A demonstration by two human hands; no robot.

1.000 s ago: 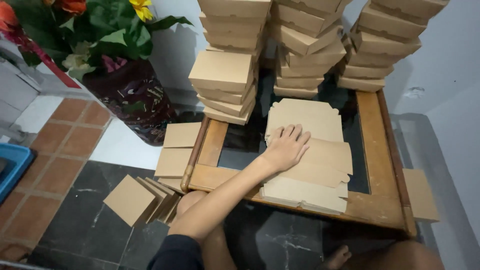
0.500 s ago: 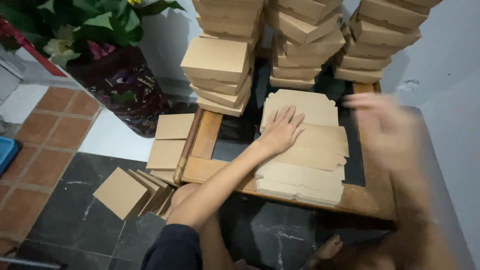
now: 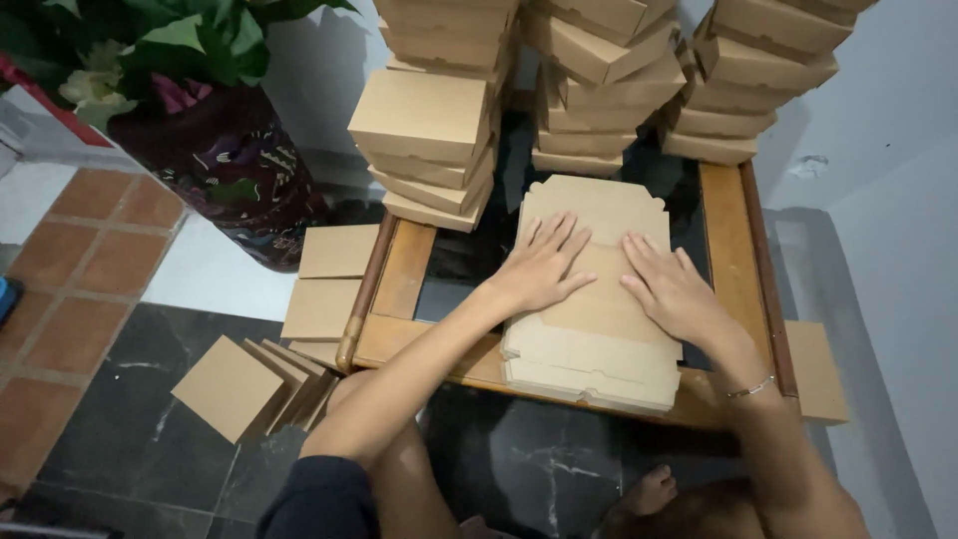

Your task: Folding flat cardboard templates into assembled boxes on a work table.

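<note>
A low wooden table (image 3: 726, 240) with a dark glass top is seen at the centre of the view, set on a dark stone floor (image 3: 130, 449). At 12 o'clock, three stacks of folded boxes (image 3: 429, 130) are piled along its far edge. At 10 o'clock a patterned pot (image 3: 220, 170) with green leaves is seen beside the table. At 8 o'clock, loose cards (image 3: 235, 384) are fanned on the floor, and two more are laid flat just beside the table's left rail. A pile of flat blanks (image 3: 599, 344) is placed on the table's near edge, at centre. The left hand (image 3: 544, 265) and the right hand (image 3: 674, 289) are laid flat, fingers spread, on the top blank, side by side and slightly apart; nothing is gripped. A thin bracelet (image 3: 750, 387) is worn on the right wrist.
</note>
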